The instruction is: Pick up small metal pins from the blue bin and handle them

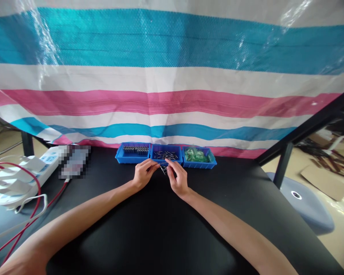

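Note:
My left hand is closed in a pinch, with the fingertips just in front of the middle bin. Facing it, my right hand curls its index finger and thumb inward, the fingertips almost meeting those of the left. Whatever the fingertips grip is too small to make out. Small shiny metal parts show in the gap between the hands. Behind them, the middle blue bin holds loose thin metal pieces that look like screws or pins.
The left blue bin contains rows of metal cylinders; the right blue bin holds green-tinted plastic packets. A white power strip with cables and a blurred device lie at left. A striped sheet hangs behind the black table.

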### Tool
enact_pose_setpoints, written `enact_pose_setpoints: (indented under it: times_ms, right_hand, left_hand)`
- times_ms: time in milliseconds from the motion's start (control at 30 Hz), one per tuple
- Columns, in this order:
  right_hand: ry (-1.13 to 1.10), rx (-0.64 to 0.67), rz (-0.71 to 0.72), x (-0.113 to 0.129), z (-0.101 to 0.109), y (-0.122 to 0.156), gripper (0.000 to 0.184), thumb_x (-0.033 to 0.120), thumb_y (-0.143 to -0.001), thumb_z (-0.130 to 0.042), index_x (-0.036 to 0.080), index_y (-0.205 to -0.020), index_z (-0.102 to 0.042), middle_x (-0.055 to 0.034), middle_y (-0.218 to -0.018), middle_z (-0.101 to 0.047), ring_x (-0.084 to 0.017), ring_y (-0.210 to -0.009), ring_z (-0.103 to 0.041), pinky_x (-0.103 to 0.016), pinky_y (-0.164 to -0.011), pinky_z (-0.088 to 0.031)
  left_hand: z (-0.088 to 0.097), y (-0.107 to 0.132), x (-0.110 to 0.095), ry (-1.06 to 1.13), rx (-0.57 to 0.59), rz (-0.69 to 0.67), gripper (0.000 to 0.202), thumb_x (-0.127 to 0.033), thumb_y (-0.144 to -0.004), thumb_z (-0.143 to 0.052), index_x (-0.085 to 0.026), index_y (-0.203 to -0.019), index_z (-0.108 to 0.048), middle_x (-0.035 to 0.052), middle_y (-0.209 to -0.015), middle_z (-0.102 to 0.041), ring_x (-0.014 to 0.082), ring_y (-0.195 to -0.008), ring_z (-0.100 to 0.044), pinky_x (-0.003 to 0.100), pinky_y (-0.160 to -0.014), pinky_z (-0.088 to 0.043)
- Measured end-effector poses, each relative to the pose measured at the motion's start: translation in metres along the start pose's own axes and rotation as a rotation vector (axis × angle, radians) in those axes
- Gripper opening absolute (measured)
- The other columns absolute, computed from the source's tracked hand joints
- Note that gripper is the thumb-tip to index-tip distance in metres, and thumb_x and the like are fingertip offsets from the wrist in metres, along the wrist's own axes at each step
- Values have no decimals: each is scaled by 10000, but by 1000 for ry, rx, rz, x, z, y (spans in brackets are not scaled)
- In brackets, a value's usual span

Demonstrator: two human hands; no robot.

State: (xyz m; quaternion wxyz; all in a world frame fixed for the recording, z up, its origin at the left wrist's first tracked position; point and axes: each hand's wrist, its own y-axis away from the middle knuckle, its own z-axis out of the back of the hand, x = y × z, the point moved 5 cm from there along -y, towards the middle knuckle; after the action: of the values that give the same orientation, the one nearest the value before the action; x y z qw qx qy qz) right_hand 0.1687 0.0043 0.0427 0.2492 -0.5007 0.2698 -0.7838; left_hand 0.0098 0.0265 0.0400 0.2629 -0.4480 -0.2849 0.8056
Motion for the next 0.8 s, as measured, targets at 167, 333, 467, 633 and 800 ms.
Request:
enact_pose_setpoints:
  times_ms: [167, 333, 467, 633, 800]
  right_hand:
    - [-7, -17, -8, 0, 1, 1, 293, 198, -929, -444, 214, -1188, -581, -58, -891, -624, -165, -798, -610, -304, -748, -516]
    - [-8, -37, -28, -1, 2, 2, 269, 196, -923, -452, 213, -1156, -587, -55, -887, -625, -163, -780, -608, -301, -737, -515]
    - [-13, -29, -5, -1, 2, 2, 262, 191, -921, -453, 212, -1140, -596, -53, -889, -623, -163, -780, -607, -302, -736, -513]
    - [-18, -25, 14, 0, 2, 1, 275, 177, -921, -447, 210, -1145, -602, -56, -865, -619, -166, -774, -602, -305, -728, -513]
    - [-23, -2, 27, 0, 0, 0, 288, 164, -919, -449, 209, -1154, -608, -60, -879, -623, -171, -802, -603, -314, -751, -512]
  left_hand:
    - [0, 0, 1, 2, -16, -4, 172, -273, -872, -580, -154, -766, -645, 1, -653, -572, 88, -572, -499, 200, -579, -418]
    - [1, 1, 1, 2, -9, -1, 160, -260, -873, -578, -156, -770, -641, -3, -647, -559, 87, -569, -489, 201, -576, -409]
    - [0, 1, 1, 18, 7, -21, 131, -233, -867, -585, -153, -774, -632, -2, -658, -561, 85, -575, -491, 199, -578, -405]
    - [-1, 1, 2, 27, 7, -46, 113, -222, -861, -594, -151, -777, -625, 2, -669, -573, 89, -582, -504, 199, -579, -410]
    - [-1, 1, 2, 34, 16, -49, 123, -231, -865, -587, -153, -780, -631, 12, -679, -583, 97, -594, -519, 204, -587, -424]
